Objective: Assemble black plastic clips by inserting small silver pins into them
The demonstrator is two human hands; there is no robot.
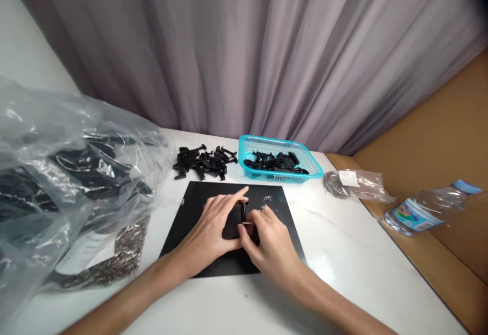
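Note:
A small black plastic part (243,212) stands between my hands over the black mat (213,269). My left hand (209,225) curves around its left side, fingertips at the part's top end, index finger stretched out and thumb lower down. My right hand (272,238) is closed, with thumb and index finger pinching a thin silvery metal pin (247,222) at the part's lower end. Whether the pin sits inside the part, I cannot tell. Small silvery pieces (268,199) lie scattered on the mat beyond my right hand.
Behind the mat lie a pile of black plastic parts (206,162) and a blue basket (280,177) holding more. Large clear bags (84,172) and a bag of metal pins (129,246) fill the left. A small bag (339,183) and a water bottle (430,208) lie right.

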